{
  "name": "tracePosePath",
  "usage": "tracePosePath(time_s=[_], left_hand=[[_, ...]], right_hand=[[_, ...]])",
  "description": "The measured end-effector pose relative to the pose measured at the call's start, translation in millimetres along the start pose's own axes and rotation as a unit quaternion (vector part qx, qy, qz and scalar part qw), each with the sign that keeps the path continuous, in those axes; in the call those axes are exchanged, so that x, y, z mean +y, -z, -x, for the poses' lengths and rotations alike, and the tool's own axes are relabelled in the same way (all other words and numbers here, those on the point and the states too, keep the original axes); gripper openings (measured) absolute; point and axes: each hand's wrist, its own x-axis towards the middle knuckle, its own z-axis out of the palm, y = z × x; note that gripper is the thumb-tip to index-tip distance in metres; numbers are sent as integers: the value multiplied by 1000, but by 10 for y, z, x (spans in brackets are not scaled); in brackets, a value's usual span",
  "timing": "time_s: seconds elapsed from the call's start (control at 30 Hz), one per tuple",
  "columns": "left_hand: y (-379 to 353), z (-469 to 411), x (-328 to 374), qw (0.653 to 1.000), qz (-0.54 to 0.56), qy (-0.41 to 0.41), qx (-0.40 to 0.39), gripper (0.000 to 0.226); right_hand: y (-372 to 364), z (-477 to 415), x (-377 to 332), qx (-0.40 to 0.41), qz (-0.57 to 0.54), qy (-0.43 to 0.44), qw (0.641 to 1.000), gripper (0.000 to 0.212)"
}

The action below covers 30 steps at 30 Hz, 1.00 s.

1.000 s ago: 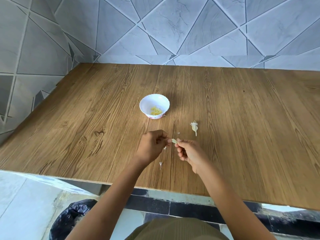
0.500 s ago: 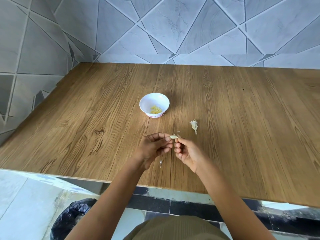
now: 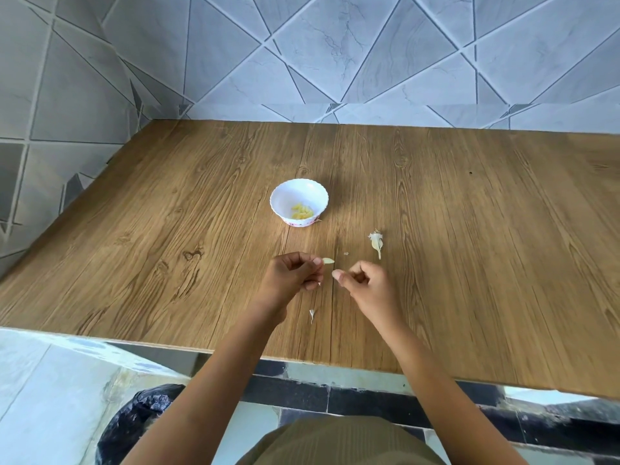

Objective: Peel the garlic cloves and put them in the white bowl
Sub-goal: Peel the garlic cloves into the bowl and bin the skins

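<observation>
Left hand (image 3: 292,275) pinches 1 clove (image 3: 328,261) near 1 bowl (image 3: 284,197).

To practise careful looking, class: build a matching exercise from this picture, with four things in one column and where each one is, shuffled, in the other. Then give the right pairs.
Things
1. white bowl
2. garlic clove
3. garlic stalk
4. black bag

Places
A. on the floor, below the near edge of the table
B. pinched in the left hand
C. mid-table, with peeled cloves inside
D. lying on the table, right of the bowl and nearer the person

Pairs: 1-C, 2-B, 3-D, 4-A
</observation>
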Motion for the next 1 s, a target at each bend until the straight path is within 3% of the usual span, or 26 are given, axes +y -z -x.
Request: tracePosePath(time_s=[0.1, 0.23, 0.33, 0.5, 0.73, 0.83, 0.93, 1.0], left_hand=[[-4, 3, -3, 1000, -15, -11, 6, 7], [-24, 26, -14, 999, -35, -33, 6, 5], [-15, 46, 13, 997, -57, -35, -27, 8], [13, 38, 101, 995, -51, 32, -84, 10], [-7, 26, 133, 988, -9, 114, -108, 18], [26, -7, 58, 987, -149, 44, -50, 19], [46, -17, -15, 931, -351, -103, 10, 12], [40, -11, -19, 907, -384, -167, 38, 8]], right_hand=[[-10, -12, 20, -10, -21, 34, 999, 11], [5, 8, -87, -51, -198, -38, 978, 11], [32, -17, -95, -57, -244, -61, 966, 13], [70, -38, -12, -114, -202, -11, 973, 15], [67, -36, 84, -121, -187, 93, 970, 13], [74, -40, 113, -104, -199, 109, 968, 12], [80, -35, 154, -85, -196, 108, 971, 13], [77, -33, 175, -76, -202, 97, 972, 12]])
